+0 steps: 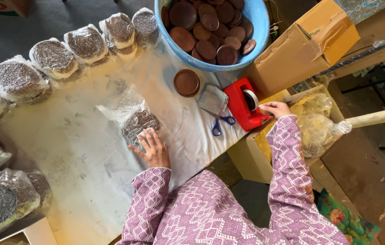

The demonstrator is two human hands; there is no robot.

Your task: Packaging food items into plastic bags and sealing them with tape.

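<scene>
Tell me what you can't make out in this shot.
Head view:
- Wrapped stack: the clear film blurs its contents; left hand covers its near edge.
- Right hand fingertips: hidden at the red tape dispenser.
- Blue basin: top edge cuts it.

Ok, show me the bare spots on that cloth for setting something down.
Widest bare cloth: between the left hand, the wrapped bundle under it and the wrapped stacks along the far edge. Crowded by the blue tub: brown disc, scissors, red tape dispenser at the right hand.
</scene>
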